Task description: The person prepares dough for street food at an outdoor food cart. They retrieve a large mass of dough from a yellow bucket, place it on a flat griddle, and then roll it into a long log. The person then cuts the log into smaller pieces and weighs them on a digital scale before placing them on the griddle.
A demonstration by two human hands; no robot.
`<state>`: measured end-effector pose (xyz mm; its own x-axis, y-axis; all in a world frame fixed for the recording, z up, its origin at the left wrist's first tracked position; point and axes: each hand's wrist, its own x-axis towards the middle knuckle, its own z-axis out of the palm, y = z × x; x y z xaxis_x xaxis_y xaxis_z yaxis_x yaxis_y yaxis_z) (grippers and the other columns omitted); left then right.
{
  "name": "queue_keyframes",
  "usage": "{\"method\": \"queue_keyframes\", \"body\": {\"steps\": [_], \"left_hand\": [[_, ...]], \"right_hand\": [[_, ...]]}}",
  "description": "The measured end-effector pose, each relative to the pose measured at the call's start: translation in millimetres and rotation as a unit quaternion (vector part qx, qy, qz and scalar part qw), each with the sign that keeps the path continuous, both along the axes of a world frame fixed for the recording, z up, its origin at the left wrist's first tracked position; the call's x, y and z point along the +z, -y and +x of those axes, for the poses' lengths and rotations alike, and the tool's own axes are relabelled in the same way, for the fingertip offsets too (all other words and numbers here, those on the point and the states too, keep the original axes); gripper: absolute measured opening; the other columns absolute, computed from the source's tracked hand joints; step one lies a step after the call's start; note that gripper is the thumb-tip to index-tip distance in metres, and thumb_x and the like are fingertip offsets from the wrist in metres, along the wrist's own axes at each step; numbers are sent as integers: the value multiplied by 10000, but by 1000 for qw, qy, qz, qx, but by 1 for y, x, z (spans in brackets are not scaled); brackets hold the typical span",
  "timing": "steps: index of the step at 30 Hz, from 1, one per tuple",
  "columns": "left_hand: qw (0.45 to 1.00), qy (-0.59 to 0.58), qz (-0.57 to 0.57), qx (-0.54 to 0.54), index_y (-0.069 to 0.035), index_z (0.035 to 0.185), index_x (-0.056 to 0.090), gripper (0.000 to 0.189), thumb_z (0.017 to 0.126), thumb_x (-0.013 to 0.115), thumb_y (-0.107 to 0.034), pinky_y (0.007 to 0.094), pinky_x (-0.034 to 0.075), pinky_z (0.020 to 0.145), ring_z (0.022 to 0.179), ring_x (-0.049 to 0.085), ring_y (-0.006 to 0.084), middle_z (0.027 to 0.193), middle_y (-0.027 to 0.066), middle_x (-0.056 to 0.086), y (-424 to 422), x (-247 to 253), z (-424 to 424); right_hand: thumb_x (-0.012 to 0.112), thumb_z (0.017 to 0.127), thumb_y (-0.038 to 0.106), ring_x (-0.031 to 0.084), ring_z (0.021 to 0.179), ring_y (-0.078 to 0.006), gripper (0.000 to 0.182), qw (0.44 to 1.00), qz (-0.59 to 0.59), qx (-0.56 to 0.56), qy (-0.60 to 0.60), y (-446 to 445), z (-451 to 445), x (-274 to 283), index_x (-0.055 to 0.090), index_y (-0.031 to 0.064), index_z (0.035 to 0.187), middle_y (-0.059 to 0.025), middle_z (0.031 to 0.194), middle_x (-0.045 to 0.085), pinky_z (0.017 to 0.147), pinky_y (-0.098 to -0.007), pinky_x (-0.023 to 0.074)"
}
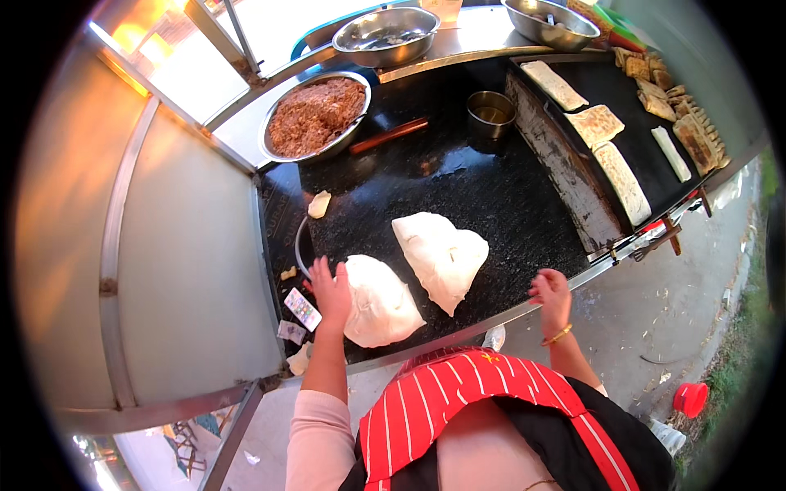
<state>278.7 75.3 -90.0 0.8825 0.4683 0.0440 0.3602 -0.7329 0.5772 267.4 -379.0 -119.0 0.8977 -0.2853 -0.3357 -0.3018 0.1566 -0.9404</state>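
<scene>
Two filled dough parcels lie on the black oily worktop [522, 202]. My left hand [331, 293], fingers spread, is at the left side of the nearer dough parcel [382, 304]; whether it touches the dough is unclear. The second dough parcel [443, 255], heart-like in outline, lies just right of and beyond the first. To the right, my right hand [551, 297] hovers near the worktop's front edge with fingers partly curled and nothing seen in it. A wooden rolling pin [389, 135] lies farther back, between a steel bowl of minced filling [316, 113] and a metal pot of oil [491, 115].
At right, a griddle [660, 159] carries flat breads [620, 181] and stacked browned pieces [700, 138]. Two steel bowls [387, 38] [549, 24] stand at the back. A remote control [303, 309] and dough scraps [319, 204] lie at left, beside a panel wall [190, 245].
</scene>
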Motion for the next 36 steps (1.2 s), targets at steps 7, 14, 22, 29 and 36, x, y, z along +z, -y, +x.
{"method": "queue_keyframes", "body": {"steps": [7,14,22,29,36], "left_hand": [[978,108,-123,-130,-40,1459,368,558,1002,490,-337,465,186,1174,1450,239,369,1541,192,321,51,35,42],[993,-61,41,-96,-125,1519,295,558,1038,336,-407,570,135,1162,1479,154,375,1583,157,250,-89,-56,-25],[981,49,-184,-42,-66,1441,403,569,1052,245,-450,505,152,1176,1461,222,358,1559,162,290,0,-50,-63],[699,225,-679,6,14,1497,288,706,1038,281,-523,355,196,1182,1431,295,245,1549,131,316,36,16,-67],[807,251,-535,-3,8,1476,324,615,1022,454,-387,359,330,1121,1326,425,220,1441,123,432,78,74,-42]], "right_hand": [[657,934,212,608,821,-108,421,990,-121,63,17,-100,60,25,511,-6,1264,-44,960,624,628,-233,498],[638,957,274,597,1057,-185,493,930,103,351,-31,-176,19,50,472,24,1348,-106,1162,599,888,-302,492],[472,1023,401,190,1475,-220,719,879,80,470,5,-250,36,18,123,68,1556,-142,1603,187,1179,-327,174],[501,1023,326,372,1385,-210,623,884,92,458,-23,-229,49,7,260,41,1522,-123,1536,357,1144,-327,276],[605,901,25,600,1152,-196,471,920,-114,302,222,-152,107,54,537,55,1366,-101,1248,650,980,-305,449]]}}
